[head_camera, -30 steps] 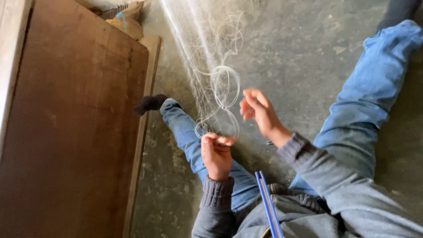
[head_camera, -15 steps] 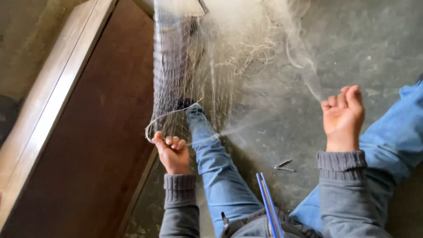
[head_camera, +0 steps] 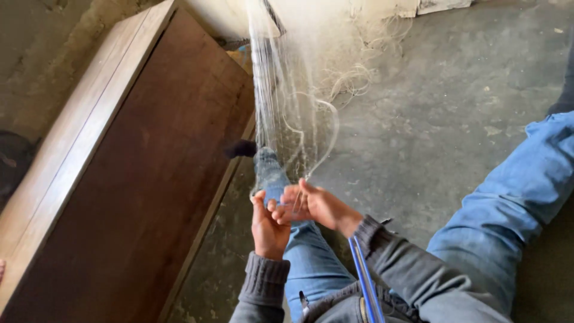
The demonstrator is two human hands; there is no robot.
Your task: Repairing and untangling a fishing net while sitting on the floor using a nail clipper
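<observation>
Pinching strands of a pale, fine-meshed translucent fishing net [head_camera: 287, 119], the fingers [head_camera: 281, 210] of both hands meet just above the person's left knee. The left hand [head_camera: 269, 227] is raised palm-up with its fingers curled closed around a gather of the net's threads. The right hand [head_camera: 314, 206] comes in from the right and presses against the left, its fingers narrowed to a pinch on the same strands; thin threads run between its fingertips. The two hands touch each other.

From the hands the net rises up and away, stretched taut toward the top of the view, where it hangs from a point near a pale wall [head_camera: 335, 9]. A thicker white cord [head_camera: 327, 128] loops through the mesh just above the hands, and loose tangles of netting lie on the grey concrete floor [head_camera: 430, 119] by the wall.

Both arms wear grey knitted sleeves [head_camera: 263, 281]. The person sits on the floor with legs spread in blue denim jeans [head_camera: 508, 203]; the left leg runs under the net and ends in a dark sock [head_camera: 241, 148]. A blue-and-white strap [head_camera: 363, 275] hangs near the chest. To the left, a large brown wooden board with a lighter edge [head_camera: 119, 179] lies beside the left leg.
</observation>
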